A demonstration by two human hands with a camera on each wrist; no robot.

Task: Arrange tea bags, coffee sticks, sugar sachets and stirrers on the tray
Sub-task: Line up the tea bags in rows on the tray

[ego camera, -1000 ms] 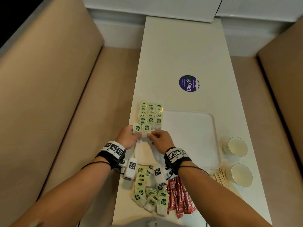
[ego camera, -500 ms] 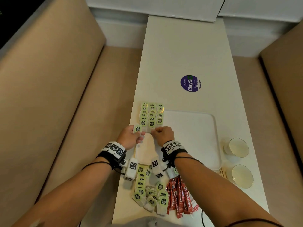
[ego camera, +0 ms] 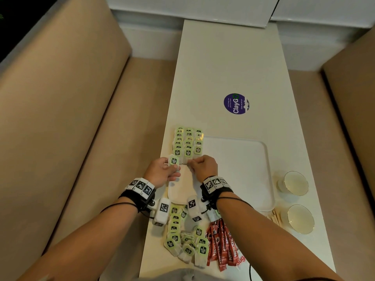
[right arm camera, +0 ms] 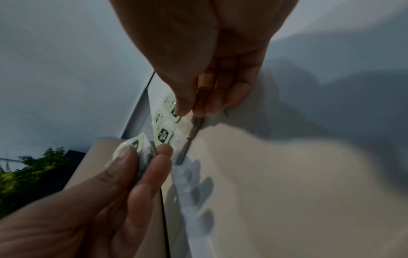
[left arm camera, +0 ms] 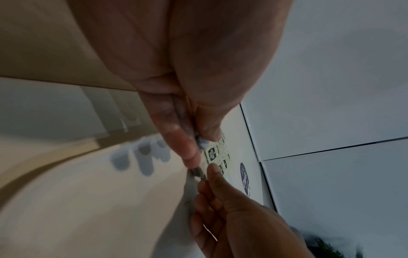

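Note:
A white tray (ego camera: 239,169) lies on the table, and green-labelled tea bags (ego camera: 187,141) stand in three rows at its left end. My left hand (ego camera: 174,166) hovers just left of the near end of the rows, pinching one tea bag (ego camera: 174,160) between thumb and fingers; the right wrist view also shows this tea bag (right arm camera: 134,146). My right hand (ego camera: 190,164) pinches another tea bag (right arm camera: 184,122) down at the near end of the middle row. Loose tea bags (ego camera: 182,240), red coffee sticks (ego camera: 221,246) and wooden stirrers (ego camera: 275,217) lie near the front edge.
Two pale cups (ego camera: 295,183) (ego camera: 300,219) stand right of the tray. A purple round sticker (ego camera: 236,103) is on the table beyond it. A sachet with red lettering (ego camera: 241,259) peeks from under the coffee sticks. Beige benches flank the narrow table.
My right hand has carried its tea bag forward from beside the left hand to the near end of the middle row. The left hand has stayed put with its tea bag.

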